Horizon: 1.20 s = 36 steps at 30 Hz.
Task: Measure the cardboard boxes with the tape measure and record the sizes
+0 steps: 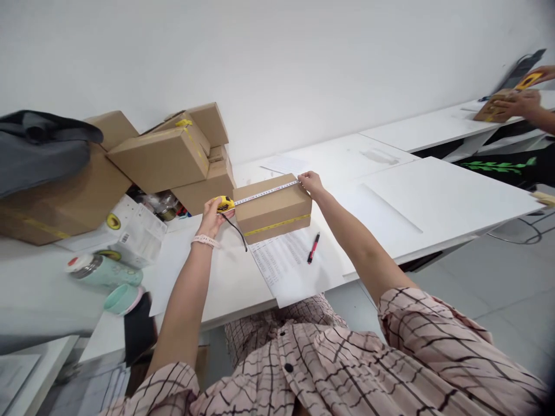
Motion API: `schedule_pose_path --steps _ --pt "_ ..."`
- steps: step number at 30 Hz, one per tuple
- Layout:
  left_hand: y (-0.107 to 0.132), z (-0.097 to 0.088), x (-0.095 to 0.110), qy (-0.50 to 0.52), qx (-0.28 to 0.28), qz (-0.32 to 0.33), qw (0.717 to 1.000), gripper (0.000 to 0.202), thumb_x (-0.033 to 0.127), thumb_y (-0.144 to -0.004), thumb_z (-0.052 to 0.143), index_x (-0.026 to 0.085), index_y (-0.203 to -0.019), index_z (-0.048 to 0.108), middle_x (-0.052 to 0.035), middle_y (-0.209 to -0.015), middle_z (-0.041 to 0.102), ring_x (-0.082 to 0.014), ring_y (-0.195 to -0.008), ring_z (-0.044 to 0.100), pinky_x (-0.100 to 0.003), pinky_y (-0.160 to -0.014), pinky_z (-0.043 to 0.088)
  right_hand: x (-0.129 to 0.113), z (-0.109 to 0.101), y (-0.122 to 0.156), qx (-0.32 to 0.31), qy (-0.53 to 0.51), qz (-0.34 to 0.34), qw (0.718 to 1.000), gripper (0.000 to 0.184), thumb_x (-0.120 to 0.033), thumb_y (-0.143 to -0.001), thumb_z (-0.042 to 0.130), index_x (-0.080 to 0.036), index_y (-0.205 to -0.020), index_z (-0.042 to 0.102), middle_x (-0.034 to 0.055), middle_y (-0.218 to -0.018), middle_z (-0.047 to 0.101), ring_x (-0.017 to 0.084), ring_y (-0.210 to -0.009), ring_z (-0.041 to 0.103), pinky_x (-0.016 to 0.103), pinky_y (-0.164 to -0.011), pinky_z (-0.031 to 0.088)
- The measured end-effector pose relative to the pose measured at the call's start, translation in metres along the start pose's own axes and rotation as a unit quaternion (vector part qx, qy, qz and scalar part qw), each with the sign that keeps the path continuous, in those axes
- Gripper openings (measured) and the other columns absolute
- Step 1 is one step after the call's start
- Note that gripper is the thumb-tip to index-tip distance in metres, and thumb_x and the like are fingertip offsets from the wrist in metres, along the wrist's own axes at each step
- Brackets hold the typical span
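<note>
A brown cardboard box (274, 209) with a yellow strip along its front side sits on the white desk. My left hand (212, 217) is closed around a yellow tape measure (225, 204) at the box's left end, its black wrist strap hanging down. The white blade (266, 193) lies stretched across the top of the box. At the right end, my right hand (310, 184) pinches the blade's tip at the box edge. A printed sheet (289, 263) lies in front of the box, partly under it, with a red and black pen (313, 248) on it.
Several cardboard boxes (162, 156) are stacked at the left under a dark bag (43, 153). A mint flask (106, 271), a mint cup (122, 299) and a black phone-like object (139, 328) are near my left arm. At far right, another person's hands (520, 105) hold a small box and yellow tool.
</note>
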State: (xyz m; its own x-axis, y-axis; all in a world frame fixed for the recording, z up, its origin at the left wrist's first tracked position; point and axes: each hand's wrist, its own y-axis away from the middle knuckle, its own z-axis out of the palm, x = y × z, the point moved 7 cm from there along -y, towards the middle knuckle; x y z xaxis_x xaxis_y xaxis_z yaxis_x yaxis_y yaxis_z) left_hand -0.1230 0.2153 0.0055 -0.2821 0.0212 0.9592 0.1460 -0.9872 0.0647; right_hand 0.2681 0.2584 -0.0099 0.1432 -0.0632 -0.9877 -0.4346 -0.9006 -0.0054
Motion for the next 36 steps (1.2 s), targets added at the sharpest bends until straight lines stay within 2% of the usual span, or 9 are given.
schedule_pose_path --steps 6,13,18,23,27,30,32,34,36 --pt "-0.004 0.003 0.002 -0.014 0.009 -0.007 1.000 0.041 0.031 -0.086 0.078 0.023 -0.112 0.048 -0.0044 -0.094 0.071 -0.0209 -0.071 0.076 -0.040 -0.068 0.065 0.006 -0.012 -0.004 0.040 0.079 -0.009 0.996 0.013 -0.027 -0.078 0.065 -0.021 -0.086 0.057 0.0026 -0.088 0.065 0.016 -0.077 0.056 0.029 -0.074 0.043" --pt "-0.009 0.001 0.001 -0.017 0.016 -0.015 1.000 0.042 0.032 -0.089 0.076 0.024 -0.116 0.045 -0.0042 -0.102 0.068 -0.0171 -0.072 0.074 -0.039 -0.070 0.065 0.018 -0.003 -0.001 -0.023 0.039 0.037 0.998 0.024 -0.033 -0.077 0.075 -0.021 -0.077 0.054 0.0032 -0.082 0.065 0.016 -0.072 0.057 0.030 -0.066 0.043" --pt "-0.015 -0.005 -0.005 -0.015 0.010 -0.024 1.000 0.050 0.037 -0.088 0.078 0.028 -0.122 0.042 -0.0036 -0.099 0.068 -0.0171 -0.068 0.073 -0.038 -0.070 0.064 0.027 -0.007 -0.001 -0.021 0.059 0.053 0.997 0.035 -0.045 -0.077 0.079 -0.021 -0.071 0.053 0.0042 -0.075 0.064 0.017 -0.068 0.056 0.032 -0.063 0.041" --pt "-0.013 -0.002 -0.006 -0.031 0.005 -0.032 0.999 0.050 0.037 -0.090 0.075 0.028 -0.125 0.041 -0.0030 -0.097 0.069 -0.0160 -0.062 0.071 -0.038 -0.068 0.063 0.024 -0.010 0.000 -0.009 0.115 0.018 0.993 0.038 -0.048 -0.080 0.075 -0.022 -0.066 0.051 0.0032 -0.069 0.061 0.017 -0.066 0.053 0.033 -0.064 0.039" --pt "-0.005 0.000 0.011 -0.040 0.010 -0.014 0.999 0.043 0.032 -0.088 0.075 0.024 -0.120 0.047 -0.0022 -0.092 0.071 -0.0133 -0.060 0.069 -0.035 -0.068 0.062 0.012 -0.014 0.004 0.007 0.164 -0.013 0.986 0.035 -0.043 -0.084 0.070 -0.022 -0.064 0.050 0.0014 -0.066 0.059 0.016 -0.064 0.051 0.033 -0.065 0.039" --pt "0.023 0.002 0.028 -0.047 -0.036 0.015 0.998 0.039 0.030 -0.082 0.080 0.017 -0.111 0.058 -0.0064 -0.094 0.073 -0.0149 -0.066 0.070 -0.033 -0.069 0.062 -0.005 -0.022 0.007 0.039 0.132 -0.052 0.989 0.033 -0.043 -0.089 0.063 -0.022 -0.066 0.050 -0.0004 -0.067 0.057 0.015 -0.064 0.050 0.031 -0.067 0.040" --pt "0.062 0.012 0.024 -0.069 -0.120 0.001 0.990 0.043 0.034 -0.077 0.082 0.013 -0.109 0.064 -0.0097 -0.096 0.074 -0.0163 -0.066 0.071 -0.030 -0.064 0.061 -0.021 -0.021 0.010 0.045 0.092 -0.098 0.990 0.033 -0.046 -0.091 0.058 -0.022 -0.069 0.052 -0.0008 -0.069 0.057 0.015 -0.066 0.050 0.030 -0.068 0.040" --pt "0.113 0.033 0.000 -0.090 -0.232 -0.050 0.967 0.050 0.044 -0.078 0.080 0.012 -0.113 0.066 -0.0100 -0.098 0.073 -0.0176 -0.065 0.071 -0.028 -0.057 0.059 -0.037 -0.007 0.014 0.009 0.078 -0.150 0.986 0.033 -0.048 -0.092 0.055 -0.022 -0.071 0.054 -0.0006 -0.071 0.058 0.015 -0.068 0.051 0.030 -0.068 0.041" --pt "0.166 0.058 -0.035 -0.064 -0.314 -0.128 0.939 0.056 0.048 -0.077 0.081 0.015 -0.119 0.063 -0.0085 -0.101 0.070 -0.0214 -0.068 0.075 -0.032 -0.060 0.062 -0.050 0.019 0.020 -0.064 0.103 -0.190 0.974 0.033 -0.049 -0.092 0.055 -0.021 -0.072 0.056 0.0002 -0.072 0.060 0.016 -0.071 0.053 0.030 -0.070 0.042"
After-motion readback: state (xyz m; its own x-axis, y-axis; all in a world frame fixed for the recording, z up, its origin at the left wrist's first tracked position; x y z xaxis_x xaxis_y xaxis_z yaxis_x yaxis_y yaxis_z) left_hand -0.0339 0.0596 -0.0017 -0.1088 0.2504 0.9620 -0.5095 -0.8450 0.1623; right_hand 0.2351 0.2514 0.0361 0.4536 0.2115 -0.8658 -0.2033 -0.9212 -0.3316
